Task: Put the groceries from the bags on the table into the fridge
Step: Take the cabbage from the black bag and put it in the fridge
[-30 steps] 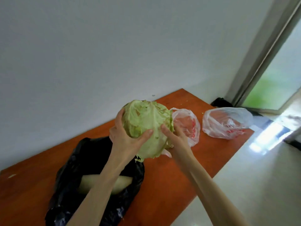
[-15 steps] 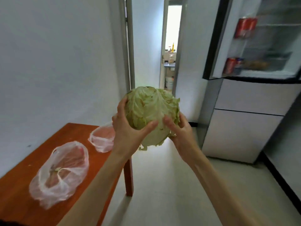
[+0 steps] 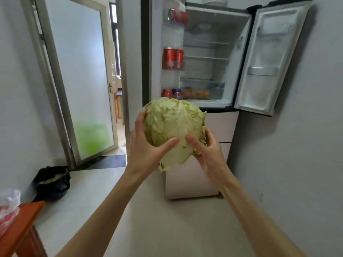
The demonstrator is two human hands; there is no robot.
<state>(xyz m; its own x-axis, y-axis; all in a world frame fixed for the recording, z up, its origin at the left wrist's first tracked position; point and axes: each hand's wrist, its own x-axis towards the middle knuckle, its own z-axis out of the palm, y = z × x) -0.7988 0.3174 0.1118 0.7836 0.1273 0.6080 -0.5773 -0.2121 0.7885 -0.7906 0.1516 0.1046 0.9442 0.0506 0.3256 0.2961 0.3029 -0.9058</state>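
Observation:
A large pale green cabbage (image 3: 174, 128) is held up in front of me between both hands. My left hand (image 3: 146, 149) grips its left side with the thumb across the front. My right hand (image 3: 207, 149) cups its lower right side. Straight ahead stands the fridge (image 3: 204, 58) with both upper doors swung open and wire shelves showing. Red cans (image 3: 172, 59) sit in the left door racks, and orange fruit (image 3: 196, 93) lies in a clear drawer. At the far left edge a clear plastic bag (image 3: 8, 206) rests on the orange table (image 3: 20, 230).
A black bag (image 3: 52, 182) sits on the floor by the left wall. A frosted glass door (image 3: 79, 80) stands open beside a doorway at the left. The fridge's right door (image 3: 269, 58) juts out toward the right wall. Pale floor stretches between me and the fridge.
The view has swung from the table to face the open fridge, and the fridge is closer. Both hands keep the same hold on the cabbage.

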